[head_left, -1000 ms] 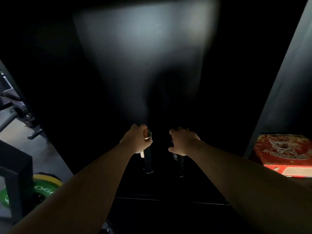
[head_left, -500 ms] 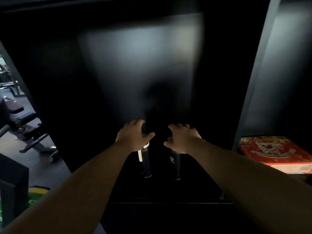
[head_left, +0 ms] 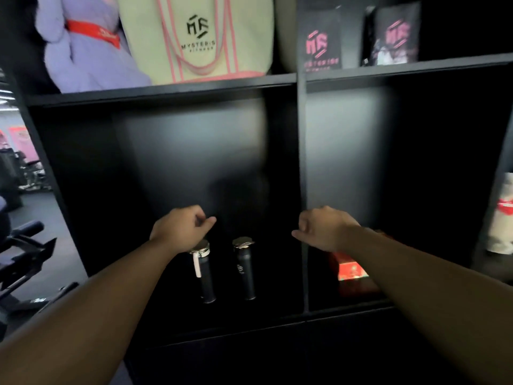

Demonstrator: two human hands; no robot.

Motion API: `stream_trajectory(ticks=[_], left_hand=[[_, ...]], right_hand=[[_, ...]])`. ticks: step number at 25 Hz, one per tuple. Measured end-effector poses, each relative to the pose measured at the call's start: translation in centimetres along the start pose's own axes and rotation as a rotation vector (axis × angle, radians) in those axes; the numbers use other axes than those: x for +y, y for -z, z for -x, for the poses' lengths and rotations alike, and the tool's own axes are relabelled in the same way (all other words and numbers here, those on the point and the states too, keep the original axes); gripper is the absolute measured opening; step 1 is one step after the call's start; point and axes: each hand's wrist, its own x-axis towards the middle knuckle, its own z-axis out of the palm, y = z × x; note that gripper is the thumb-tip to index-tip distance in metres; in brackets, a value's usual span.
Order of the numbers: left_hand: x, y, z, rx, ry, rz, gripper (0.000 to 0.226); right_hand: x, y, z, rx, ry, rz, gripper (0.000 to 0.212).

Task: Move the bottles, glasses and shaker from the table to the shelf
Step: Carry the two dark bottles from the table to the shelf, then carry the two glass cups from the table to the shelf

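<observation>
Standing upright in shelf [head_left: 301, 168] compartment: two dark bottles [head_left: 206, 276], side by side.

A fitness club's merchandise display is being shown, at the edge of a gym floor. A black shelf unit [head_left: 301, 168] is being used to present branded goods: along its upper board a cream tote bag [head_left: 200, 37] printed "MYSTERIS FITNESS" and dark packets [head_left: 319, 43] bearing the same pink logo are being displayed beside a purple plush toy [head_left: 83, 51]. Past the unit's left edge, padded workout benches [head_left: 25, 245] and dark rubber flooring [head_left: 36, 207] are being seen, with pink banners [head_left: 19, 134] on the far wall.
</observation>
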Motion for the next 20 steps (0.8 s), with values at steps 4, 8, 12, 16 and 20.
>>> stream_trajectory(ticks=[4,8,12,16,20], left_hand=[[8.4,2.1,5.1,0.018,-0.082,0.131,0.047],[21.6,1.8,11.9,-0.015,-0.239,0.300,0.045],[37.8,-0.1,20.8,-0.163,-0.403,0.431,0.040],[53.5,-0.9,29.7,-0.270,-0.646,0.479,0.045],[67.8,-0.8,38.3,-0.345,-0.929,0.578,0.058]], right_hand=[[6.6,5.4,12.4,0.092,-0.190,-0.020,0.039],[12.9,9.9,27.9,0.129,-0.363,-0.021,0.038],[19.3,15.3,45.0,0.175,-0.603,0.022,0.034],[24.3,20.4,61.8,0.230,-0.884,0.092,0.032],[27.3,24.2,75.8,0.265,-1.157,0.157,0.035]])
